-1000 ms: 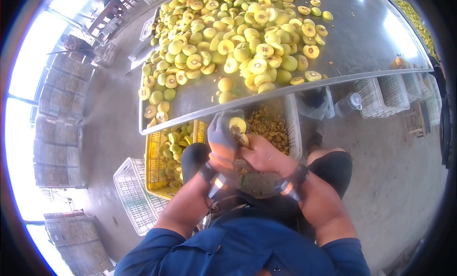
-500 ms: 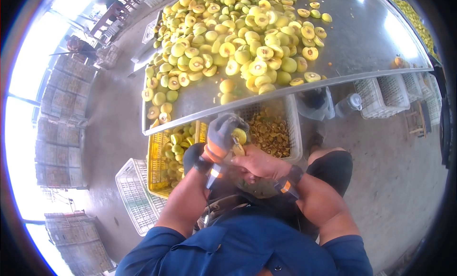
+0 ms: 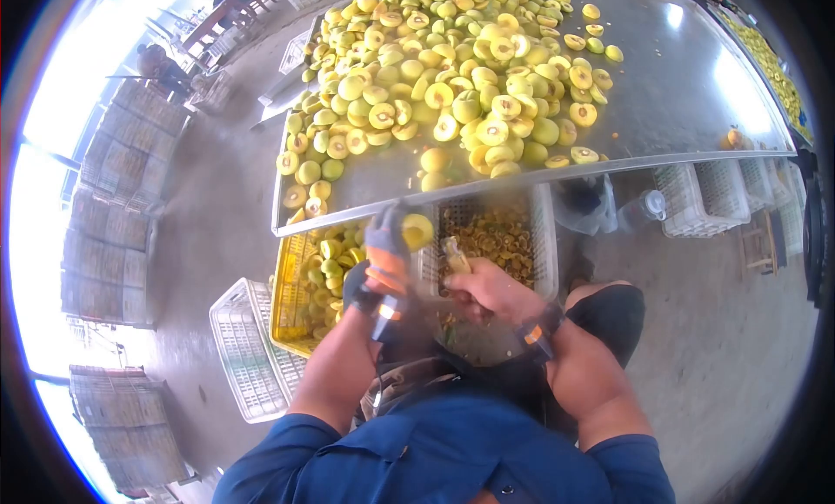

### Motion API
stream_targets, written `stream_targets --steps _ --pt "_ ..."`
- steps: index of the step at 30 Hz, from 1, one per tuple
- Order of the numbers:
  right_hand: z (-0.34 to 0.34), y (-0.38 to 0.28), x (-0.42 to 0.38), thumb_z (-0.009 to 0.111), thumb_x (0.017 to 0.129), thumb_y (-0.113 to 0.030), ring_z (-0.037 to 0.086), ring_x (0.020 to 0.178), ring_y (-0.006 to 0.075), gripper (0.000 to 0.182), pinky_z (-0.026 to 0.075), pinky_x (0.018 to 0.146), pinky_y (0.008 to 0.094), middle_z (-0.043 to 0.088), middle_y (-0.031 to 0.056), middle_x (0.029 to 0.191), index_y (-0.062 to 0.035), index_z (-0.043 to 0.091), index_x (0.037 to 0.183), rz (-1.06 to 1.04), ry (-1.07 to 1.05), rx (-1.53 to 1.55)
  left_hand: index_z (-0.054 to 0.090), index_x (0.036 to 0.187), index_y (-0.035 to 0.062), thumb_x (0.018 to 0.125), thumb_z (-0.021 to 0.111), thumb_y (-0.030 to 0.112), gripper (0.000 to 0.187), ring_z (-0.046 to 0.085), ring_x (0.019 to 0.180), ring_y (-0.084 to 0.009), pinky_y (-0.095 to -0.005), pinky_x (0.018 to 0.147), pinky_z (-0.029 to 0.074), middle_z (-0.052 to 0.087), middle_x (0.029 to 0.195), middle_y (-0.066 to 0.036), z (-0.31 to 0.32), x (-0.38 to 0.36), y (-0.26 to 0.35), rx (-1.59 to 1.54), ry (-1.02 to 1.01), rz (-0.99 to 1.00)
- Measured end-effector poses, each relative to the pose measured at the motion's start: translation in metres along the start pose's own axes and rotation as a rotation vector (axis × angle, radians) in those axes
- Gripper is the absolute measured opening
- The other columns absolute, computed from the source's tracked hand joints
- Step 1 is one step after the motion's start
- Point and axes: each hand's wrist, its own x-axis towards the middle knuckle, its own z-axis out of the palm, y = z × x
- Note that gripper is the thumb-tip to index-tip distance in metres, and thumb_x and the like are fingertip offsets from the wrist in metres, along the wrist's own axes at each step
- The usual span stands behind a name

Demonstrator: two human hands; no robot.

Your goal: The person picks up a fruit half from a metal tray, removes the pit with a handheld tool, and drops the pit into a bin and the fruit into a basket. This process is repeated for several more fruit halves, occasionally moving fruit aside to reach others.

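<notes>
My left hand (image 3: 387, 247), in a grey and orange glove, holds a yellow-green peach half (image 3: 417, 232) just below the table's front edge. Bare and closed, my right hand (image 3: 487, 288) grips a short hand tool with a yellowish handle (image 3: 457, 259); its tip points up and away from me, too blurred to name its kind. The two hands are apart. Beneath the left one, a yellow crate (image 3: 283, 300) contains peach halves. Beyond the right hand, a pale crate (image 3: 546, 243) holds a heap of brown pits and scraps (image 3: 496, 230).
A metal table (image 3: 661, 95) with a raised rim carries a large pile of halved peaches (image 3: 435, 78). White crates (image 3: 248, 347) stand at my left, and more crates (image 3: 700, 195) sit under the table at right beside a clear plastic jug (image 3: 648, 206). Stacked crates (image 3: 104, 269) line the left side.
My hands have separated: the left moved slightly left with the peach half, the right drew back to the right with the tool. The view has shifted slightly.
</notes>
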Motion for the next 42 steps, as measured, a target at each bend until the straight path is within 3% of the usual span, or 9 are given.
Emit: stream_targets --steps 3,5,7,11,13,16,19,22,42 --pt "-0.020 0.013 0.027 0.061 0.102 -0.020 0.048 0.046 0.0135 0.029 0.039 0.044 0.0330 0.051 0.0013 0.060 -0.0082 0.054 0.076 -0.021 0.252 -0.091 0.071 0.121 -0.0004 0.096 0.062 0.006 0.028 0.073 0.098 -0.0301 -0.0385 0.089 0.059 0.075 0.110 -0.016 -0.047 0.002 -0.028 0.300 0.093 0.058" --pt "-0.020 0.015 0.026 0.060 0.103 -0.022 0.046 0.045 0.0142 0.036 0.037 0.044 0.0344 0.047 0.0019 0.055 -0.0097 0.052 0.070 -0.053 0.235 -0.030 0.075 0.113 -0.0006 0.100 0.066 0.012 0.020 0.067 0.088 -0.0174 -0.0309 0.081 0.056 0.076 0.100 -0.008 -0.085 0.008 -0.006 -0.469 0.317 -0.601" --pt "-0.021 0.018 0.025 0.062 0.100 -0.021 0.052 0.044 0.0158 0.029 0.040 0.041 0.0342 0.052 0.0043 0.057 -0.0054 0.057 0.077 -0.102 0.202 -0.018 0.076 0.106 -0.0012 0.099 0.070 0.014 0.018 0.067 0.081 -0.0139 -0.0324 0.075 0.053 0.076 0.092 -0.005 -0.117 -0.001 -0.049 -0.381 0.347 -0.682" --pt "-0.014 0.024 0.022 0.064 0.100 -0.021 0.054 0.044 0.0157 0.025 0.041 0.041 0.0338 0.055 0.0039 0.059 -0.0045 0.058 0.082 -0.189 0.214 -0.085 0.078 0.103 0.0033 0.092 0.078 0.022 0.021 0.069 0.090 -0.0234 -0.0381 0.083 0.056 0.074 0.102 -0.012 -0.128 0.012 -0.044 0.714 0.238 -0.211" --pt "-0.012 0.025 0.027 0.064 0.099 -0.021 0.053 0.043 0.0161 0.024 0.040 0.041 0.0340 0.056 0.0040 0.059 -0.0042 0.058 0.083 -0.280 0.201 -0.135 0.077 0.106 0.0018 0.092 0.078 0.024 0.026 0.070 0.100 -0.0305 -0.0415 0.088 0.056 0.071 0.112 -0.016 -0.101 0.037 -0.042 0.311 0.071 -0.413" --pt "0.003 0.003 0.023 0.064 0.099 -0.016 0.052 0.041 0.0160 0.020 0.040 0.040 0.0335 0.057 0.0045 0.059 -0.0041 0.059 0.084 -0.231 0.258 -0.157 0.078 0.107 0.0028 0.092 0.076 0.027 0.028 0.072 0.095 -0.0350 -0.0426 0.088 0.057 0.075 0.104 -0.021 -0.028 0.071 -0.039 0.332 -0.095 -0.020" --pt "0.006 -0.005 0.019 0.063 0.099 -0.014 0.052 0.040 0.0158 0.018 0.040 0.040 0.0331 0.057 0.0042 0.058 -0.0033 0.059 0.086 -0.206 0.280 -0.156 0.079 0.108 0.0039 0.094 0.069 0.047 0.046 0.074 0.100 -0.0394 -0.0457 0.089 0.057 0.077 0.108 -0.023 0.019 0.122 0.031 0.621 -0.616 -0.350" --pt "0.004 -0.006 0.019 0.060 0.100 -0.013 0.053 0.042 0.0184 0.017 0.039 0.040 0.0335 0.057 0.0065 0.058 -0.0045 0.057 0.085 -0.192 0.277 -0.131 0.076 0.118 0.0015 0.089 0.070 0.059 0.065 0.072 0.114 -0.0366 -0.0450 0.099 0.056 0.075 0.119 -0.023 0.039 0.134 0.032 0.595 -0.752 -0.356" --pt "0.005 -0.006 0.014 0.061 0.101 -0.013 0.052 0.043 0.0161 0.017 0.041 0.041 0.0320 0.055 0.0044 0.058 -0.0044 0.055 0.088 -0.241 0.234 -0.151 0.075 0.122 0.0065 0.089 0.073 0.056 0.060 0.073 0.108 -0.0372 -0.0450 0.091 0.057 0.075 0.117 -0.023 0.059 0.129 0.040 0.518 -0.660 -0.431"
